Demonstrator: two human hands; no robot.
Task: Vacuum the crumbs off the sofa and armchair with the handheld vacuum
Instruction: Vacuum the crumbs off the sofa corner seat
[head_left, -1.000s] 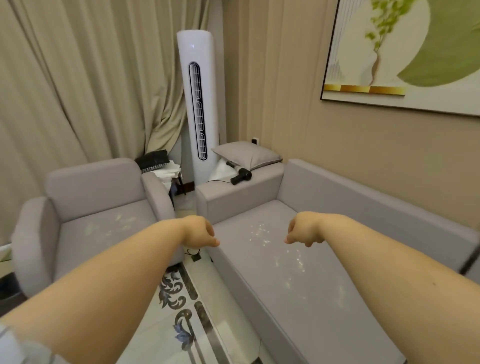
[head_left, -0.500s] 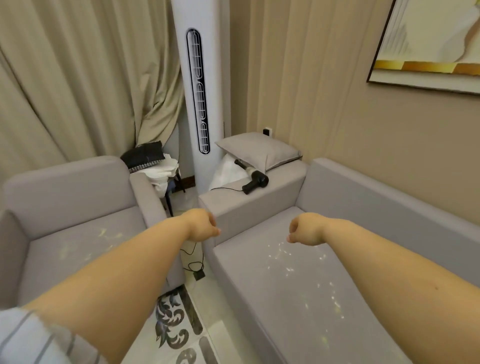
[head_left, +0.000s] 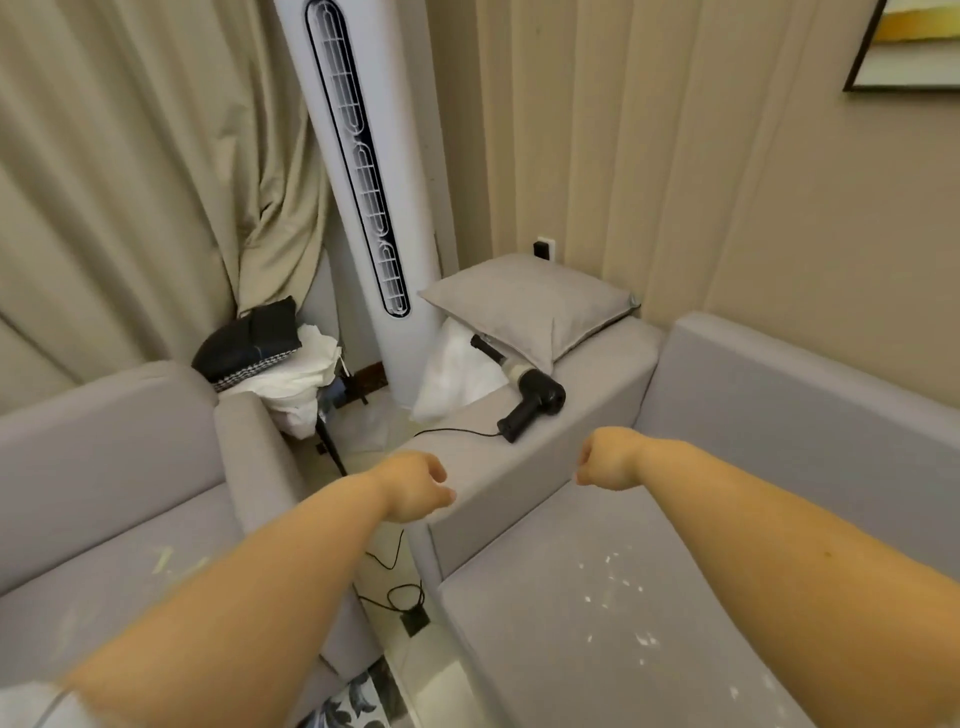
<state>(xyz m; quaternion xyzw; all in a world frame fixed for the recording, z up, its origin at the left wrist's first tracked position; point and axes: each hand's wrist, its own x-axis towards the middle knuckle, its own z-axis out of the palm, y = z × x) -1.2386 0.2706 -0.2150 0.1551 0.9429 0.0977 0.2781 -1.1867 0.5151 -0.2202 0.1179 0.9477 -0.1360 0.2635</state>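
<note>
The handheld vacuum (head_left: 530, 402) lies on the sofa (head_left: 597, 613) arm by the cushion (head_left: 524, 306); my left hand (head_left: 415, 486) and right hand (head_left: 605, 460) hover short of it, each grip curled together, empty.

A black handheld vacuum (head_left: 524, 402) is laid on its side on the grey sofa's (head_left: 779, 395) armrest, at about one o'clock in the view, its nozzle partly tucked under a cushion and its handle pointed toward seven o'clock, with a thin black cord trailed off its end. White crumbs (head_left: 618, 582) are scattered over the sofa seat at five o'clock. Pale crumbs (head_left: 166, 558) are strewn on the grey armchair (head_left: 104, 457) seat at eight o'clock.
</note>
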